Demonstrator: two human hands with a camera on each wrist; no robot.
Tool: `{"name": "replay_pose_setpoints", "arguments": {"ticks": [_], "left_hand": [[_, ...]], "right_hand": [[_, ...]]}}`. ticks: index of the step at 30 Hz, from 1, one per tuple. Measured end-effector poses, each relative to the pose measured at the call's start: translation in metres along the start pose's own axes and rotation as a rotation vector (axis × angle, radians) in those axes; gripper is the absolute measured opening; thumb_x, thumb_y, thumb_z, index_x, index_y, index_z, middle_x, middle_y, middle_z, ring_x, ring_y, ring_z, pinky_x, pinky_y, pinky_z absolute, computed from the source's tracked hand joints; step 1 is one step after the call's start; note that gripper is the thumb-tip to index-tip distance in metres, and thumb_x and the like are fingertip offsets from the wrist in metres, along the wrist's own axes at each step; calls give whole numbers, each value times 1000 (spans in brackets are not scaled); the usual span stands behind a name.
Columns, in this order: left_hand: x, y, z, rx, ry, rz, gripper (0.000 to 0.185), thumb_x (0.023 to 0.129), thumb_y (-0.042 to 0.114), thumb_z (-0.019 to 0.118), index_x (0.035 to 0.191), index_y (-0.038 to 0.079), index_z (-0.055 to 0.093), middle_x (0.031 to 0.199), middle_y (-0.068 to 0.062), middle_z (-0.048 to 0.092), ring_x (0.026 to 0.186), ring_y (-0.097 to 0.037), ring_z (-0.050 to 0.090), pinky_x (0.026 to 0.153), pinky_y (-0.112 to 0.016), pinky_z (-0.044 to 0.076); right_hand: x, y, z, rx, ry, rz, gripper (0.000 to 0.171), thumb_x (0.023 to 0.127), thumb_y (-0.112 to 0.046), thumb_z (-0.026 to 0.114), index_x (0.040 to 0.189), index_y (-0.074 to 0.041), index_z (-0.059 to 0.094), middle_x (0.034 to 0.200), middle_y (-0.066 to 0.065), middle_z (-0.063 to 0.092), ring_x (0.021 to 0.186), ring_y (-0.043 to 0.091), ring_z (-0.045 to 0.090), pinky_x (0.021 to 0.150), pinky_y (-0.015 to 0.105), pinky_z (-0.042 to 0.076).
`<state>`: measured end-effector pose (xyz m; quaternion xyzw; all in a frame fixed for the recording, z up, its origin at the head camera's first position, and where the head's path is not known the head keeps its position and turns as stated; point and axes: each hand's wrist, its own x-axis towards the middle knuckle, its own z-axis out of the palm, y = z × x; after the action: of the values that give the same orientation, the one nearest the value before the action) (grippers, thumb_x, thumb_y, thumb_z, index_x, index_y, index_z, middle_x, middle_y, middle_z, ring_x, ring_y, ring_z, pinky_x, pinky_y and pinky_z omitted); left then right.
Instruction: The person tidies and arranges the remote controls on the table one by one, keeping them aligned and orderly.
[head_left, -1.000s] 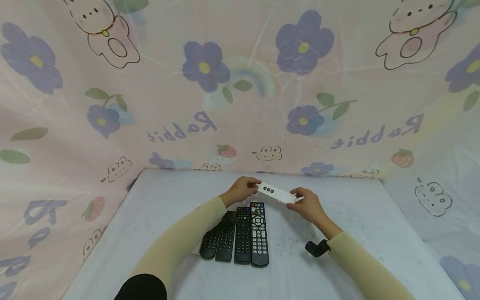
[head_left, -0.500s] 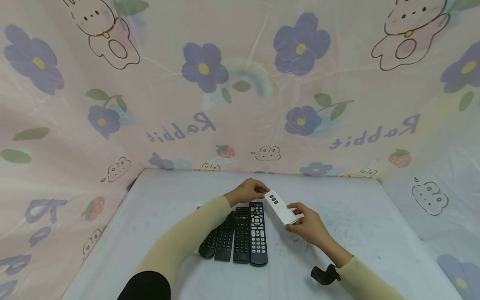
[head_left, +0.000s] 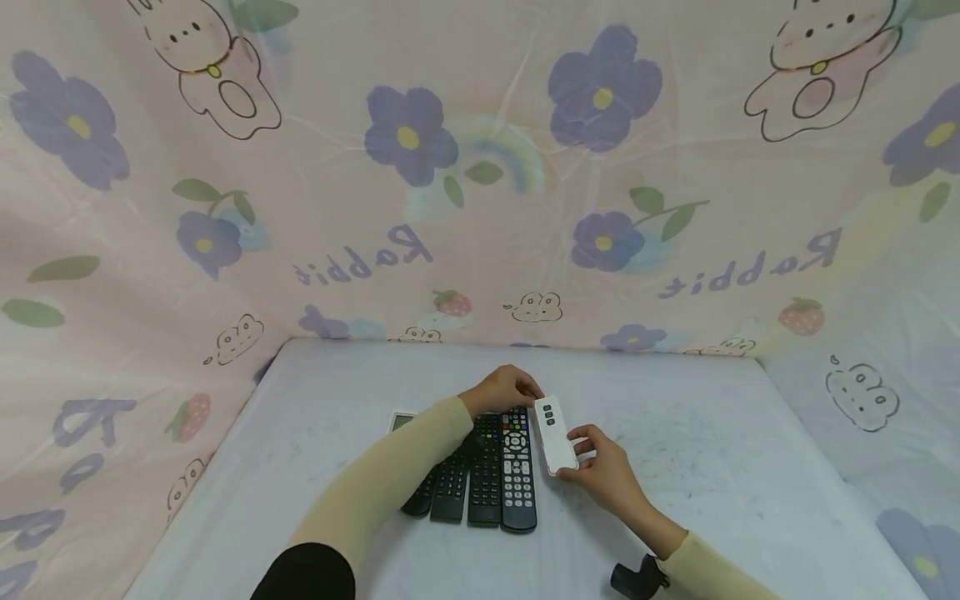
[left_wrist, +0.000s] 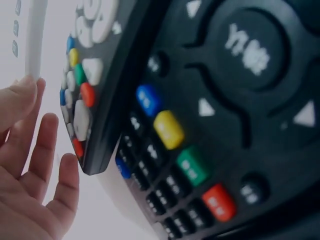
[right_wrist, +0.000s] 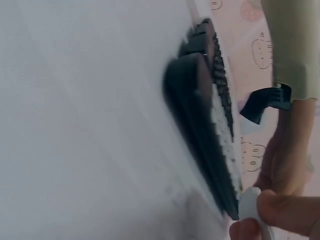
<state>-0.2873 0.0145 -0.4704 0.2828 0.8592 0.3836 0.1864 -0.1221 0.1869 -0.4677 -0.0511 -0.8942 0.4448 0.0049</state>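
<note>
A slim white remote with three dark buttons is held between both hands, just right of a row of black remotes. At its far end, the left hand pinches it; the left wrist view shows thumb and forefinger at its edge while the other fingers stay loosely spread. The right hand grips the near end between thumb and fingers, and the right wrist view has the thumb pressed on the remote. Nearest to it lies a black remote with white buttons.
Several more remotes, among them a dark one, lie side by side to the left, partly behind the left sleeve. A pale device with a grey display peeks out there. A patterned curtain stands behind the white table.
The white remote has turned from slanting sideways to nearly lengthwise and come nearer, beside the black remotes. The left hand has moved right; the right hand has come down towards the person.
</note>
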Motion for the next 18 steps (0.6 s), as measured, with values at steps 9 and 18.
{"name": "replay_pose_setpoints", "arguments": {"ticks": [9, 18], "left_hand": [[-4, -1, 8, 102, -6, -22, 11, 87, 11, 71, 94, 16, 76, 85, 7, 72, 79, -2, 62, 78, -20, 51], [-4, -2, 8, 104, -17, -38, 10, 88, 14, 69, 95, 16, 76, 87, 6, 72, 80, -3, 62, 78, -21, 51]], "right_hand": [[-2, 8, 13, -5, -24, 22, 51, 66, 0, 83, 110, -3, 56, 90, 9, 65, 66, 14, 56, 57, 25, 48], [-4, 9, 17, -33, -33, 12, 48, 69, 1, 80, 111, -3, 55, 90, 9, 64, 66, 13, 58, 56, 25, 50]]}}
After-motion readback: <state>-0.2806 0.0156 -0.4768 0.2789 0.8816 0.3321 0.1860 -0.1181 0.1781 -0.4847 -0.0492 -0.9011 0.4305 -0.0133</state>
